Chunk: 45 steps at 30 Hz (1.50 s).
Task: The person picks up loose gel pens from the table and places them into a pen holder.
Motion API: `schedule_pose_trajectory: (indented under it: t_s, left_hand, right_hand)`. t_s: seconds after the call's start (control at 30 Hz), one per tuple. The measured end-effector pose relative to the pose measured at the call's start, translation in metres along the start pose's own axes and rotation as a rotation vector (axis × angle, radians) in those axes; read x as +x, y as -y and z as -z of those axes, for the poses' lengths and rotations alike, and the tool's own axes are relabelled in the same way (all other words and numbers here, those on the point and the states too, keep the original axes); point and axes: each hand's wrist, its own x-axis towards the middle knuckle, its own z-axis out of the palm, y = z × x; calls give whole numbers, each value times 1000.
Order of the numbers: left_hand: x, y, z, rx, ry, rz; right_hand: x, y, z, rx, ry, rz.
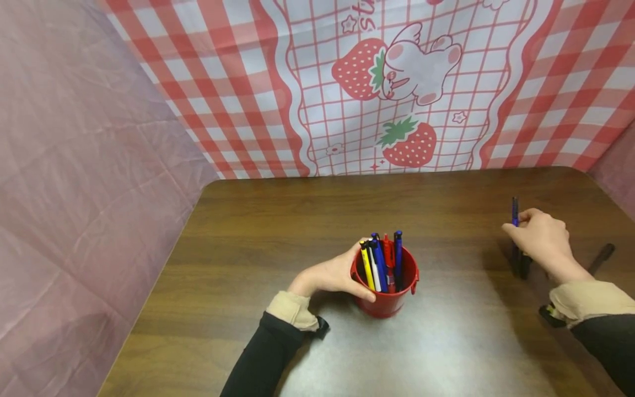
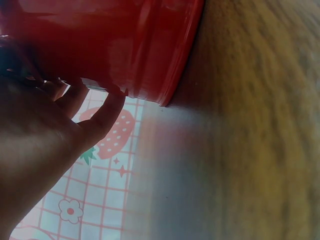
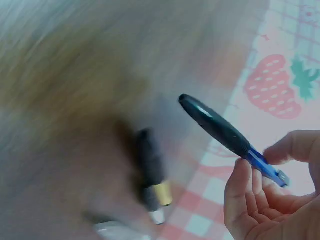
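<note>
A small red bucket [image 1: 384, 305] stands upright on the table, holding several pens [image 1: 380, 264] in yellow, white, blue and red. My left hand [image 1: 337, 274] grips the bucket's left side, thumb at the front. Close up in the left wrist view, its fingers [image 2: 107, 112] curve against the bucket wall [image 2: 90, 40]. Off to the right, my right hand [image 1: 543, 240] pinches a blue pen [image 3: 215, 125] between thumb and fingers, black grip end outward, above the table. Under that hand lie dark pens [image 3: 150, 160], one with a yellow part, partly hidden in the head view.
Another black pen [image 1: 601, 258] lies at the right, partly behind the right wrist. The brown wooden table [image 1: 248, 231] ends at a checked strawberry cloth [image 1: 238, 82] at the back. A pink cloth [image 1: 89, 193] hangs along the left.
</note>
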Motion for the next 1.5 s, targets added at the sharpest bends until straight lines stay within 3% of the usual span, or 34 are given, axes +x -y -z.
schedule_pose_trajectory:
  t_s: [0.3, 0.63, 0.83, 1.13, 1.5]
  left_hand:
    - [0, 1, -1, -13, 0, -2]
    - [0, 1, -1, 11, 2, 20]
    - [0, 0, 0, 28, 2, 28]
    - [1, 0, 0, 23, 9, 1]
    - [1, -1, 0, -6, 16, -18]
  right_hand:
    - [-26, 51, 14, 170, -211, 19]
    - [-58, 101, 21, 274, -276, 138]
    - [-75, 125, 30, 415, -332, 218]
    - [-95, 155, 29, 651, -265, 365]
    - [-100, 169, 6, 539, -207, 459]
